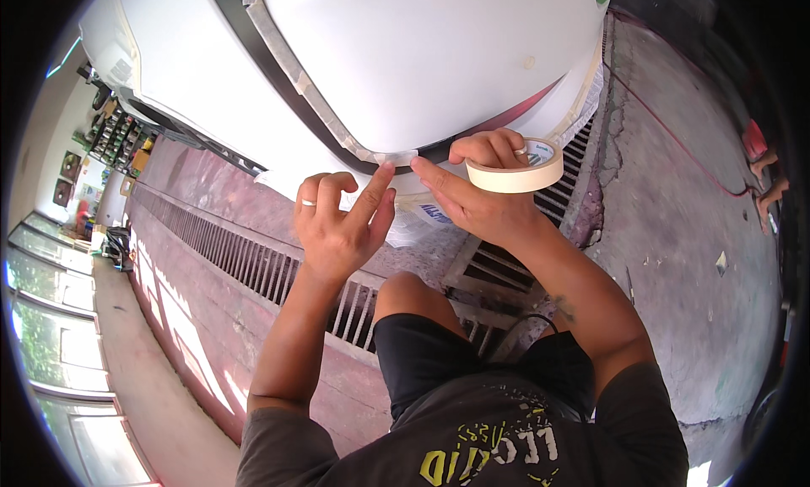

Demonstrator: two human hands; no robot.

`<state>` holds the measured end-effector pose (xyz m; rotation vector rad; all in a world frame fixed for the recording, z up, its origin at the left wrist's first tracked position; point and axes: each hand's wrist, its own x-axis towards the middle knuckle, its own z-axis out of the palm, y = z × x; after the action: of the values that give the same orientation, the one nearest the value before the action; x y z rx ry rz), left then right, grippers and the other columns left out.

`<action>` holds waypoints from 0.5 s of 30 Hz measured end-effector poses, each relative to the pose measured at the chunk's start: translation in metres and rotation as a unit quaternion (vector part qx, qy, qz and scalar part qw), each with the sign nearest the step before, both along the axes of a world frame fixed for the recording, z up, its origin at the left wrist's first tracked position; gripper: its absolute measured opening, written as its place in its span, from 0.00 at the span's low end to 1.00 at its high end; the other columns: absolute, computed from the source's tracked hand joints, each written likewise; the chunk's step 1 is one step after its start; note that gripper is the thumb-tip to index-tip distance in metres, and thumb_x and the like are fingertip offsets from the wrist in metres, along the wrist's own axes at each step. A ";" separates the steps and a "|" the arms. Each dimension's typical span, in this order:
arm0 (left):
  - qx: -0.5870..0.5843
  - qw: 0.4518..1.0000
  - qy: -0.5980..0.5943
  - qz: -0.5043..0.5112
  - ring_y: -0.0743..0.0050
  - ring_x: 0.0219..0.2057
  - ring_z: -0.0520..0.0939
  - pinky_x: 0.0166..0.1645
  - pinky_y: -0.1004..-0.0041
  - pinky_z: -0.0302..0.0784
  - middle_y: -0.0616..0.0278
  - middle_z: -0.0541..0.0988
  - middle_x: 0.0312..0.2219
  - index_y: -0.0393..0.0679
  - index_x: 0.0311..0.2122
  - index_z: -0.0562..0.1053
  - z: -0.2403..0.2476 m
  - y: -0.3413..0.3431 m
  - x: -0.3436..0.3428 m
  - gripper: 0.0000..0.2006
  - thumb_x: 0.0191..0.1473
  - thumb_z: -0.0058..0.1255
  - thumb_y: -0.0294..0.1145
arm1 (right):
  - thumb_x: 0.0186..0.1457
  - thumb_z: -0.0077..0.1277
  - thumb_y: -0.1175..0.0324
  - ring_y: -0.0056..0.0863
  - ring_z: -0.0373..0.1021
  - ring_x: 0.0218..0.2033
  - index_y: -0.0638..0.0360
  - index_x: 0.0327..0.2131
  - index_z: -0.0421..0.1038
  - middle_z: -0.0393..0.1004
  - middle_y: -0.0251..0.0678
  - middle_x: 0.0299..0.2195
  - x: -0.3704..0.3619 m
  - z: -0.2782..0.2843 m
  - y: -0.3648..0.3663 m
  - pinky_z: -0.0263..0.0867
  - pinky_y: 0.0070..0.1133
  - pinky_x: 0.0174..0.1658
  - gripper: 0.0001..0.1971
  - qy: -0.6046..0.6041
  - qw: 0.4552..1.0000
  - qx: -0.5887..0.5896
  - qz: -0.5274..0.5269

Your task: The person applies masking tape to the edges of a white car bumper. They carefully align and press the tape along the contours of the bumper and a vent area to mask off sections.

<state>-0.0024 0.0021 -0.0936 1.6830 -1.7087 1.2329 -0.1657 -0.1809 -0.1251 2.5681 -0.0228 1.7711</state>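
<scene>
A white vehicle panel (422,57) fills the far middle, edged with pale masking tape (301,82) beside a dark gap. At its lower corner, a short tape strip (398,158) lies along the edge. My left hand (337,226), wearing a ring, touches that strip with its stretched index fingertip; its other fingers are bent apart and hold nothing. Beside it, the index finger of my right hand (481,196) points at the strip's right end. The curled fingers of this hand hold a roll of masking tape (515,181). Below the corner hangs clear plastic film (405,226).
A slotted floor drain (228,251) crosses under the vehicle, with another grate (498,272) near my knees. A red hose (666,133) runs over the concrete at right, near another person's bare feet (769,192). Shelves with cans (122,137) stand far left, above windows (59,344).
</scene>
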 end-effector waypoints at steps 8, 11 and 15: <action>0.029 0.981 -0.152 0.117 0.66 0.40 0.72 0.50 0.61 0.66 0.68 0.72 0.37 0.83 0.64 0.80 -0.014 0.008 0.039 0.31 0.54 0.74 0.47 | 0.54 0.63 0.64 0.27 0.68 0.42 0.28 0.55 0.86 0.67 0.23 0.38 -0.008 -0.013 -0.012 0.60 0.32 0.51 0.24 0.064 0.980 -0.134 -0.129; 0.018 0.975 -0.177 0.132 0.67 0.42 0.72 0.52 0.59 0.62 0.70 0.71 0.38 0.88 0.67 0.76 -0.021 0.010 0.043 0.34 0.55 0.73 0.50 | 0.47 0.70 0.64 0.29 0.68 0.43 0.35 0.45 0.89 0.67 0.25 0.39 -0.026 -0.032 -0.004 0.60 0.34 0.50 0.18 0.081 0.992 -0.069 -0.067; 0.034 0.979 -0.154 0.129 0.70 0.40 0.72 0.51 0.59 0.59 0.70 0.71 0.37 0.88 0.67 0.75 -0.018 -0.004 0.019 0.33 0.56 0.71 0.52 | 0.45 0.73 0.66 0.32 0.67 0.43 0.39 0.43 0.89 0.66 0.27 0.39 -0.060 -0.055 0.010 0.61 0.37 0.48 0.18 0.115 0.991 0.025 -0.059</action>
<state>0.0165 -0.0023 -0.1121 1.8811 -1.7613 1.6435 -0.2256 -0.1708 -0.1801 2.7250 -0.2126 1.4448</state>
